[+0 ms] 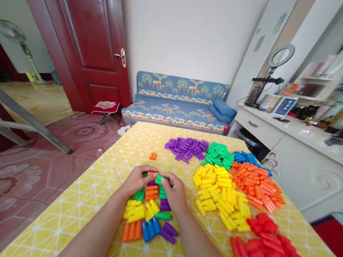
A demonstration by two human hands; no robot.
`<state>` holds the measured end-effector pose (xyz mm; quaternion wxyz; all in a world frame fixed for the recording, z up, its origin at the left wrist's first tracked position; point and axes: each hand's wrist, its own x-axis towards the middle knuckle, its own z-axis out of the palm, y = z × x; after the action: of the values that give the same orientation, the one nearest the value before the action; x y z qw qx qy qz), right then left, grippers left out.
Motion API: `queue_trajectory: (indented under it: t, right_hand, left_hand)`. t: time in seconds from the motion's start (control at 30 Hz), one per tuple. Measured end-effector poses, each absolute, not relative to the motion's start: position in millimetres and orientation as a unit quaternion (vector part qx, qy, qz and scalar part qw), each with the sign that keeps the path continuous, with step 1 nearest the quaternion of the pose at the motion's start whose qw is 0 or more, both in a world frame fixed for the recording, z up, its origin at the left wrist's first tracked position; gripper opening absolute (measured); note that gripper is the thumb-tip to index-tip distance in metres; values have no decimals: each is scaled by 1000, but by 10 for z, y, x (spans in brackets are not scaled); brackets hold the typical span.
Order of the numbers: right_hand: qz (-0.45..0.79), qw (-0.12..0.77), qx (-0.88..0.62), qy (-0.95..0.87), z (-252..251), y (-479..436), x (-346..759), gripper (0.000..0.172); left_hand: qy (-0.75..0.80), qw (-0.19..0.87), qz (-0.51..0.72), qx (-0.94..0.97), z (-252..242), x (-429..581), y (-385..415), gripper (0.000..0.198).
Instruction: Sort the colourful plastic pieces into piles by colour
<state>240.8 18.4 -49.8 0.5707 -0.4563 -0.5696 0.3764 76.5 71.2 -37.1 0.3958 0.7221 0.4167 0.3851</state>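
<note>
My left hand (137, 181) and my right hand (175, 190) meet above the near part of the table. My right hand pinches a green building block (159, 180), a small plastic piece with rounded, tube-like sections. The curled fingers of my left hand grip an orange building block (151, 176) beside it. Just below lies another orange block (152, 192), with green and purple blocks around it. Closer to me are yellow blocks (134, 211), a blue block (151, 228), an orange block (132, 231) and a purple block (169, 232). My fingers partly hide the held pieces.
On the yellow patterned tablecloth (89, 201), colour-sorted heaps stand to the right: purple (186, 148), green (219, 154), blue (245, 157), yellow (222, 196), orange (258, 186) and red (277, 256). One orange block (153, 155) lies beyond my hands. A blue sofa (178, 104) stands behind.
</note>
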Motion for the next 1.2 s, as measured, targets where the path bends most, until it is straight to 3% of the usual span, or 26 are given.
queue_trajectory:
  t: [1.2]
  right_hand:
    - [371, 548, -476, -579, -483, 189, 2364, 19]
  left_hand:
    - [407, 400, 396, 719, -370, 748, 704, 31]
